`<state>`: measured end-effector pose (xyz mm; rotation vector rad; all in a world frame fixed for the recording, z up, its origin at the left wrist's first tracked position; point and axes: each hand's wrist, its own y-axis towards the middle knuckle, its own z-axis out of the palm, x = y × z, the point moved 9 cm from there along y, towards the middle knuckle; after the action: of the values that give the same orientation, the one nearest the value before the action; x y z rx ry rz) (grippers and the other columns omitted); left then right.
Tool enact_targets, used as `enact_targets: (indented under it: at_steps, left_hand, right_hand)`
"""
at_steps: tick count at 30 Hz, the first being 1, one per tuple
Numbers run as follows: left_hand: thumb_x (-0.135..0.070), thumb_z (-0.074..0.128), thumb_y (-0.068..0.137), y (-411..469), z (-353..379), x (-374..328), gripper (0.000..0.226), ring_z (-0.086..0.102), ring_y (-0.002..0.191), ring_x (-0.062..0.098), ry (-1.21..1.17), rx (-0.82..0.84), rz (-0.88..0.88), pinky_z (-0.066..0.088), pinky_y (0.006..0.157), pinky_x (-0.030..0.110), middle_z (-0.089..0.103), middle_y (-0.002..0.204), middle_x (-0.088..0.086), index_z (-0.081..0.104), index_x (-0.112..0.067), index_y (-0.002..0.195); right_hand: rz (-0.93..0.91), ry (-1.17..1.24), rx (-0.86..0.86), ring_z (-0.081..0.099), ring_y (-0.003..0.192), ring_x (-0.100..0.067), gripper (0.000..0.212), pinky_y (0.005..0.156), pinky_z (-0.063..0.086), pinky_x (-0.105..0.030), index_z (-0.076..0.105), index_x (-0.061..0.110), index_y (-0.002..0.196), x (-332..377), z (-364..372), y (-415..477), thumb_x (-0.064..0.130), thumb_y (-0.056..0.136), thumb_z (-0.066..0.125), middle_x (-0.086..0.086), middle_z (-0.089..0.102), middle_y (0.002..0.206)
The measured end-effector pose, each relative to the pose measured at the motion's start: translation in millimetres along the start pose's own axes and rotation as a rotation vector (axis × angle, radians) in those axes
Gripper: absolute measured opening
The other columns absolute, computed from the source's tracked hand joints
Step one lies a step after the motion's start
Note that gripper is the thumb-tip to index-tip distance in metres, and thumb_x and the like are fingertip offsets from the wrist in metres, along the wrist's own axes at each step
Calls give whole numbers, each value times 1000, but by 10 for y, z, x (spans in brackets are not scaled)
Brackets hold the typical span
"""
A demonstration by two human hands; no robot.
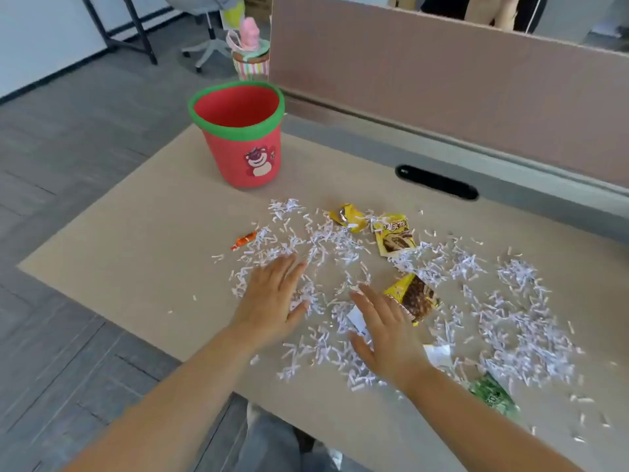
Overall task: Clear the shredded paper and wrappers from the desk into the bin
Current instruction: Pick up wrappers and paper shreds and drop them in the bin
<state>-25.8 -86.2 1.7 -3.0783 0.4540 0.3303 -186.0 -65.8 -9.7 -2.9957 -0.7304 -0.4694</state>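
White shredded paper (517, 338) lies scattered over the middle and right of the tan desk (143, 253). Among it are yellow-brown snack wrappers (396, 235) (413, 296), a crumpled yellow wrapper (347, 216), a small orange candy wrapper (243, 240) at the left and a green wrapper (493, 395) near the front edge. A red bin (243, 144) with a green rim and a bear picture stands upright at the desk's far left. My left hand (272, 299) lies flat and open on the shreds. My right hand (388, 332) is flat and open beside it, over shreds and a white scrap.
A brown partition (442, 80) runs along the desk's back, with a black cable slot (437, 182) in front of it. Beyond the desk's left end are grey floor, an office chair base (207, 49) and a striped pink-and-green object (252, 52).
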Motion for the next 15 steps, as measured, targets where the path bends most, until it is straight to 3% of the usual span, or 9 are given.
enact_targets:
  at_steps: [3,8,12,15]
  left_hand:
    - [-64,10,87,-159,422,145,71,41,130,37,82,120,-2,40,96,62,43,142,15,27,-17,138]
    - [-80,14,75,-415,961,243,89,17,135,36,201,262,63,30,94,69,22,149,8,19,-24,145]
    - [-85,14,69,-331,1036,288,97,3,140,34,184,246,57,21,98,70,13,154,5,3,-26,146]
    - [-86,12,69,-68,984,451,97,-15,141,31,134,199,15,2,99,70,-17,156,1,-7,-29,145]
  right_hand:
    - [16,-67,23,35,125,-29,61,95,47,-48,36,22,135,38,284,-73,58,89,18,-8,45,141]
    - [84,-236,92,24,128,-38,75,98,37,-58,28,23,139,42,675,-42,68,80,25,-9,26,144]
    - [142,-276,125,17,132,-41,82,109,21,-61,22,26,142,4,842,143,73,74,28,-11,21,148]
    - [166,-216,95,9,135,-41,86,108,15,-62,11,31,144,-31,837,395,74,72,31,-10,14,151]
